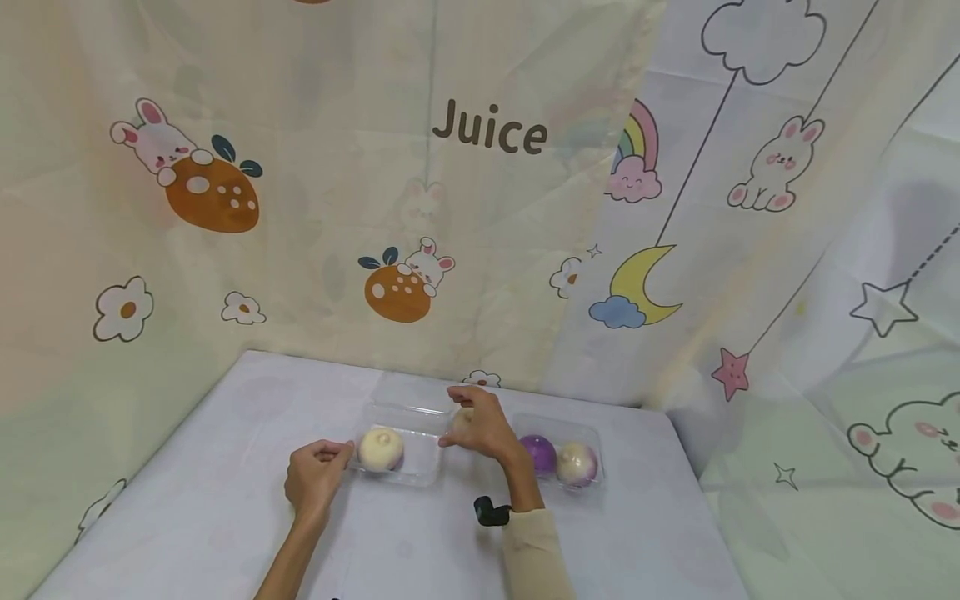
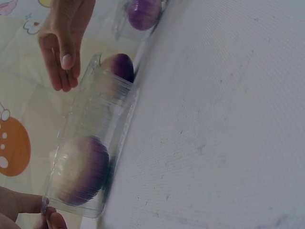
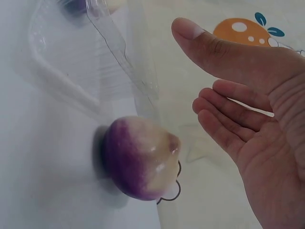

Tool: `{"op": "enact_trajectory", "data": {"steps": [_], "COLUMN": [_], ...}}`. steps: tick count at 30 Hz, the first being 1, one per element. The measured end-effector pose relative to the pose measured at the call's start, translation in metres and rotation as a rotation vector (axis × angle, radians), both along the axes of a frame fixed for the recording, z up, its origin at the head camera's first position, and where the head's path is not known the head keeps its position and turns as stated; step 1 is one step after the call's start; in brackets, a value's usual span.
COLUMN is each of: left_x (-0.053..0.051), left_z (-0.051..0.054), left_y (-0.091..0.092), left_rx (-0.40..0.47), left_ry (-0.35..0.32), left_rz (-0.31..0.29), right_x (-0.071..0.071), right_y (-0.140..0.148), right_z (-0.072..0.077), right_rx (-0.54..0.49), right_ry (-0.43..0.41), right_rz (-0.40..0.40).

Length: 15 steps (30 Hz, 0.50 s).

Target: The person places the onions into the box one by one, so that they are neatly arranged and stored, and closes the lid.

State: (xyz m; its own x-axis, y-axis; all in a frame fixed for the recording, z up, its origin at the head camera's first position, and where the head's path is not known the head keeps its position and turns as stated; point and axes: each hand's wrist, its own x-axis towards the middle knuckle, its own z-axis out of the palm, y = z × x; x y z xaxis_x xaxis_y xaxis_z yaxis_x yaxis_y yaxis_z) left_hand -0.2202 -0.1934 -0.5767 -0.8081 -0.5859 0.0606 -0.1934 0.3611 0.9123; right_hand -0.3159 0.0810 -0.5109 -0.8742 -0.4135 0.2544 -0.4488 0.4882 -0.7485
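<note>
My left hand point(image 1: 318, 477) pinches the near-left corner of a clear plastic container point(image 1: 422, 478) between thumb and fingers; the left wrist view shows this grip at its rim. Inside lies one cream-and-purple turnip point(image 1: 380, 450), at the end by my left hand. My right hand point(image 1: 483, 427) hovers above a second turnip point(image 3: 143, 157), fingers and thumb spread apart and holding nothing. That turnip sits on the table just beyond the container's right end, and in the head view the right hand partly hides it.
To the right stands another clear container point(image 1: 596, 433) holding a purple turnip point(image 1: 537, 454) and a cream-and-purple turnip point(image 1: 577, 463). The white table point(image 1: 405, 550) meets printed fabric point(image 1: 315, 275) at its back edge. A black device point(image 1: 491, 512) is on my right wrist.
</note>
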Motion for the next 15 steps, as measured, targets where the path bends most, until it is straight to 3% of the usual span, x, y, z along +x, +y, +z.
{"op": "enact_trajectory", "data": {"steps": [15], "left_x": [0.0], "left_z": [-0.001], "left_y": [-0.001], "left_rx": [0.001], "left_ry": [-0.009], "left_rz": [-0.01], "right_x": [-0.006], "right_y": [0.024], "right_z": [-0.006], "right_rx": [-0.018], "right_ry": [0.033], "right_rz": [-0.097]}}
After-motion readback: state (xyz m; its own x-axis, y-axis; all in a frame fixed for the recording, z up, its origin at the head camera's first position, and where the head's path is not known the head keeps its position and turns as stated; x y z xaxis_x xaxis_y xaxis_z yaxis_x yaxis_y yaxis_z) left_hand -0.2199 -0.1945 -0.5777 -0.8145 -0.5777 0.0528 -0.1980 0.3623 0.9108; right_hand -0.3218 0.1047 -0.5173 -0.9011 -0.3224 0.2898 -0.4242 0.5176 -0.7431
